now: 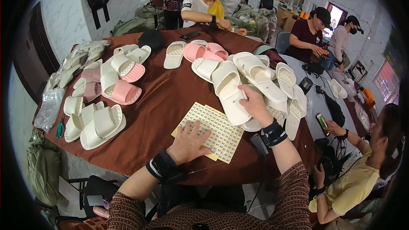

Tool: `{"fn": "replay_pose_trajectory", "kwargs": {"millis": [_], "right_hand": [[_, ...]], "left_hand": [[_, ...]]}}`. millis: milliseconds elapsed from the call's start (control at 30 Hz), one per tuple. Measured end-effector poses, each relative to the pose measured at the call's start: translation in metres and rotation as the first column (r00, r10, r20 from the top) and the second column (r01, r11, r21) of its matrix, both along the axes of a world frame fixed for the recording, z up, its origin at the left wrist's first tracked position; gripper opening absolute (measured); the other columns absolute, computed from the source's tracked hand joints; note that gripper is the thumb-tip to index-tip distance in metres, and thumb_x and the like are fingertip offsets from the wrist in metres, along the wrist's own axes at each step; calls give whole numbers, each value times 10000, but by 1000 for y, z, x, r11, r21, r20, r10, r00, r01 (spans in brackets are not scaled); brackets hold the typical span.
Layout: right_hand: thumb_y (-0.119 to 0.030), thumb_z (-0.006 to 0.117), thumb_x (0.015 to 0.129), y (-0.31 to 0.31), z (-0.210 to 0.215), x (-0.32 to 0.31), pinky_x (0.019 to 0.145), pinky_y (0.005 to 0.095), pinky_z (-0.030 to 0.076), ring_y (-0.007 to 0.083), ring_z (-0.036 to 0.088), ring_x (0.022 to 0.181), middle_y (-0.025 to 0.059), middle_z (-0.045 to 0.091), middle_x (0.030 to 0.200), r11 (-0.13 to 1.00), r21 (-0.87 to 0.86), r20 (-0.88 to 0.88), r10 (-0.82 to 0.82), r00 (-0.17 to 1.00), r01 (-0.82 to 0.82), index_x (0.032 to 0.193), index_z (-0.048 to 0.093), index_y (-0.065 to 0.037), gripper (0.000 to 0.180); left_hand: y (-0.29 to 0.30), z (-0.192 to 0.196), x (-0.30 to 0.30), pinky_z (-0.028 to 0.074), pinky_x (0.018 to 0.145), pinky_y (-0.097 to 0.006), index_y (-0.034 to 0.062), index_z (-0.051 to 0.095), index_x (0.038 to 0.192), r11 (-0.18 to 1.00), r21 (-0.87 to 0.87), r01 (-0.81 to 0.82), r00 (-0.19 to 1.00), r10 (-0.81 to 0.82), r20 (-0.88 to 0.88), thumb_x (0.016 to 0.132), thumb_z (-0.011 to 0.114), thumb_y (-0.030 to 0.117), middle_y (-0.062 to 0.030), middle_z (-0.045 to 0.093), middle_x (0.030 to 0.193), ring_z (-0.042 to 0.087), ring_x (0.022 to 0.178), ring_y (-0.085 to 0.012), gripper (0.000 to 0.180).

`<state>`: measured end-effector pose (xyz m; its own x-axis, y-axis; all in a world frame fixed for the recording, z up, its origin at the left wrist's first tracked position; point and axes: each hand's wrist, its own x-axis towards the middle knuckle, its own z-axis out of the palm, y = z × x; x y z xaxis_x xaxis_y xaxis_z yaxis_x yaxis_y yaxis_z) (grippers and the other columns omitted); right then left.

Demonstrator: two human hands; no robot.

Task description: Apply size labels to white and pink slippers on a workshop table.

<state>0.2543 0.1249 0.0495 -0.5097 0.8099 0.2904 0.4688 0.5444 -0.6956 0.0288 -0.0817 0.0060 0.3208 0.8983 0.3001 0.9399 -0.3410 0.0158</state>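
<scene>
Head view: our left hand (188,142) lies spread on sticker sheets (223,135), likely steadying them; our right hand (255,104) pinches a white slipper (232,98), perhaps so it faces us.

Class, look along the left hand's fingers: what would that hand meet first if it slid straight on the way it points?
Past the sticker sheets beneath it and some brown cloth, the left hand would probably meet the white slippers, though its height above the sheets is unclear.

Small workshop. Evidence: slipper piles (102,127) and sticker sheets (219,132) on cloth-covered table (166,102); stuffed sacks (260,19) behind, co-workers (309,32) nearby.
</scene>
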Motion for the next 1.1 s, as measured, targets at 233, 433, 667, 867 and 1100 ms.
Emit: {"fn": "replay_pose_trajectory", "kwargs": {"millis": [233,433,667,867,1100], "right_hand": [[21,587,768,42,44,16,913,389,494,346,652,1030,221,675,1111,987,122,-53,-103,993,109,1238,616,-14,472],[27,610,756,90,60,34,778,318,499,211,619,836,122,692,995,925,325,-67,-185,981,196,1244,634,-40,493],[4,601,784,128,54,44,910,416,497,368,638,1033,231,673,1095,885,334,-87,-313,946,324,1162,651,-15,382],[-49,660,794,140,31,46,878,460,494,407,624,963,241,663,1004,827,443,53,-410,911,346,1076,672,-14,285],[-81,660,801,113,46,5,858,478,464,373,578,959,170,631,984,695,685,140,-419,897,218,1029,696,-54,232]], "left_hand": [[2,7,0,422,919,-619,215,535,1359,1000,-25,1,1000,0,20,847,604,603,-272,442,1386,471,1197,-499,646],[3,2,0,417,928,-604,219,540,1355,1000,11,-1,1000,1,0,847,591,618,-253,449,1387,474,1192,-492,649],[1,7,2,425,926,-583,229,561,1331,1000,2,-9,1000,9,20,830,598,633,-236,463,1369,488,1187,-482,644],[3,9,2,431,911,-571,240,572,1318,1000,23,0,997,-2,76,797,656,609,-213,468,1368,485,1194,-467,644],[0,9,-5,421,924,-558,241,593,1304,1000,-8,0,995,1,103,794,677,590,-199,461,1388,466,1219,-457,624]]}}
